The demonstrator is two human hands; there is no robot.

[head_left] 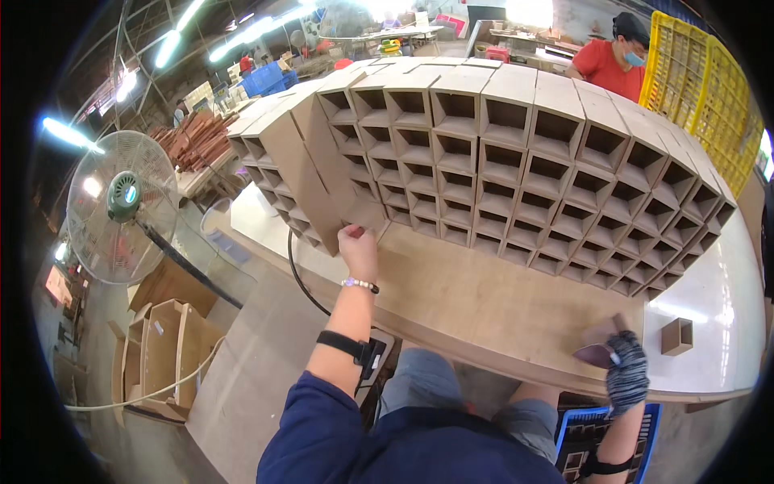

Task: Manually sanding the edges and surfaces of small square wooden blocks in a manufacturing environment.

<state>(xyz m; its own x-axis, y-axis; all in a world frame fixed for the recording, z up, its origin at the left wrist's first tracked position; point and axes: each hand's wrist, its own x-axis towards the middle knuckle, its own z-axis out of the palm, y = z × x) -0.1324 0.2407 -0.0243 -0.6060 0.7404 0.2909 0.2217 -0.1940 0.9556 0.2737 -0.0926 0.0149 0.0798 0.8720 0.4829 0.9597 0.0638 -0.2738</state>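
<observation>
My left hand (357, 248), bare with a beaded bracelet, reaches to the foot of the stack with its fingers curled in. Just beyond its fingertips lies a box surface (364, 214) at the stack's inner corner; whether the fingers grip anything is hidden. At the right, my right hand (627, 373) wears a grey knit glove and is closed on a brown flat-sided piece (595, 345), tilted above the table. A single small open-ended box (676, 335) stands right of that glove. Many such boxes form a tall curved stack (516, 173), their square openings facing me.
The wooden table (468, 302) has a curved front edge against my legs. A blue crate (651, 427) holding boxes sits below right. At left are a standing fan (122, 198), a black cable (297, 270) and cartons (165, 355). A masked person (605, 71) is behind the stack, beside yellow crates (701, 89).
</observation>
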